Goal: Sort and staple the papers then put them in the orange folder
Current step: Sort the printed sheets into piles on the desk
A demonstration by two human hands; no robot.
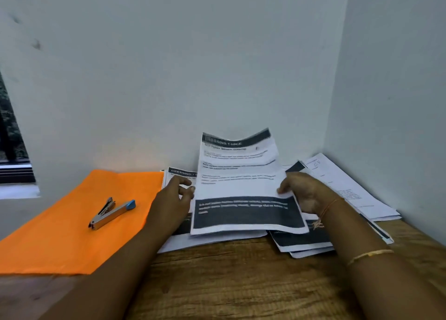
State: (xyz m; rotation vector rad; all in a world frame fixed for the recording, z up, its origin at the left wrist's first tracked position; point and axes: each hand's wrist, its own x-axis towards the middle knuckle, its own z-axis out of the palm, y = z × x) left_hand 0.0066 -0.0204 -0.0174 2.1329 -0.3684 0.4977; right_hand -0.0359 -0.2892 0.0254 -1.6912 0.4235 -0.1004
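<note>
Printed white papers (pixel 347 189) with dark header bands lie in a loose, overlapping pile on a brown wooden table (pixel 241 283), pushed into the wall corner. One printed sheet (pixel 239 182) is lifted above the pile. The left hand (pixel 173 199) pinches its left edge, and the right hand (pixel 304 191) grips its right edge, thumb on top. Sorting appears to be under way; nothing looks stapled yet. Next, this sheet likely needs matching to its set, with corners squared for stapling. To the left a flat orange paper folder (pixel 72 235) lies closed, contents hidden, with a silver blue-tipped stapler (pixel 111 213) resting on it.
</note>
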